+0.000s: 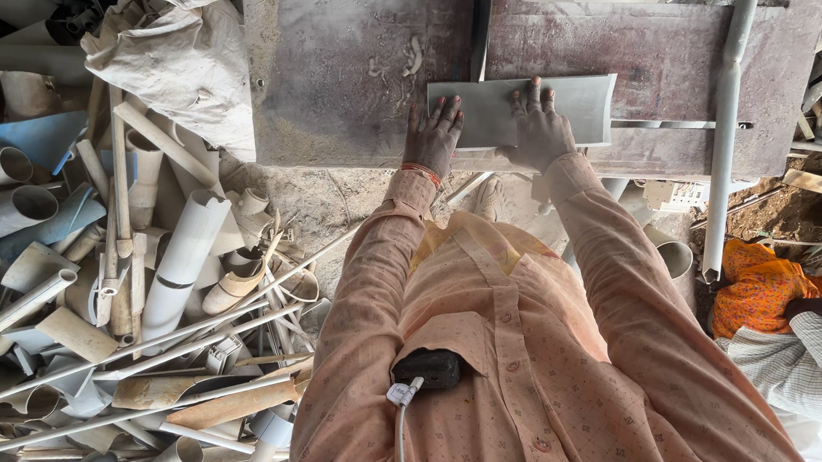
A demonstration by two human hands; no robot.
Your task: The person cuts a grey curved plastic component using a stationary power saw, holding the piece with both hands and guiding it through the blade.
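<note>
A curved grey plastic sheet point(571, 103), like a split length of pipe, lies flat on a dusty metal table point(345, 65). My left hand point(433, 137) presses on its near left corner, fingers spread. My right hand point(538, 129) rests flat on the sheet's middle, fingers spread too. A narrow slot point(481, 26) runs across the table from the far side down to the sheet's far edge. Both sleeves are peach-coloured.
A big heap of cut grey and white pipes point(95, 269) fills the floor at left. A long grey pipe point(726, 136) leans across the table's right side. A grey sack point(179, 55) lies at the table's left. Another person in orange cloth point(769, 291) crouches at right.
</note>
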